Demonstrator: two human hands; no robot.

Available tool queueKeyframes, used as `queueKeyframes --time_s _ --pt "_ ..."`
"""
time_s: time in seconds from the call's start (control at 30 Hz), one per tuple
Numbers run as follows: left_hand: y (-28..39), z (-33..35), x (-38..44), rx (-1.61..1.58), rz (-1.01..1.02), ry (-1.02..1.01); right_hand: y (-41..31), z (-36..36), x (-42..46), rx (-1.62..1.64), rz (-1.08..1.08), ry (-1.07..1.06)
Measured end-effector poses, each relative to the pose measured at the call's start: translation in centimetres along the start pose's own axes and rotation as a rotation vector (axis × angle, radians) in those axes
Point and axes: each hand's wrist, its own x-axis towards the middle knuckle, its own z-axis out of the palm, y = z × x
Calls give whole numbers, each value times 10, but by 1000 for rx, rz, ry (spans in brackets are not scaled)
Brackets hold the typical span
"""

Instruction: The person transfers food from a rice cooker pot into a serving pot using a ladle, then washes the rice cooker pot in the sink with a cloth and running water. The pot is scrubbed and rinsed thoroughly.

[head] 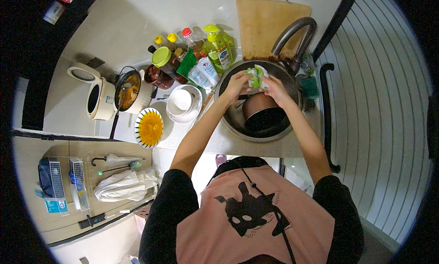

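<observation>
Over the round sink, my left hand and my right hand hold a green-and-white cloth between them, bunched up in the fingers. Below my hands a brown pan with a dark inside lies tilted in the sink; its far part is hidden by my hands. Behind the sink rises a dark curved faucet, and no water stream shows under its spout. A yellow-green pump bottle of dish soap stands just left of the sink's far rim.
A wooden cutting board leans on the wall behind the sink. Left of the sink are stacked white bowls, a patterned bowl of orange-yellow liquid, several sauce bottles and a cooker pot with a ladle. A green sponge sits at the right rim.
</observation>
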Motion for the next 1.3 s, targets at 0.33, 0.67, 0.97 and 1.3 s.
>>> queueKeyframes --time_s 0.33,0.67,0.97,1.3 --pt "18 -11 -11 -514 -62 59 -10 12 -13 431 -52 42" --pt "82 23 -46 454 313 -13 4 47 -40 -97 -288 -111" --pt "199 66 -33 1029 890 -79 -59 38 -74 -410 -603 98" --pt "210 90 106 1315 1278 316 -173 -24 -45 -1156 -1016 988"
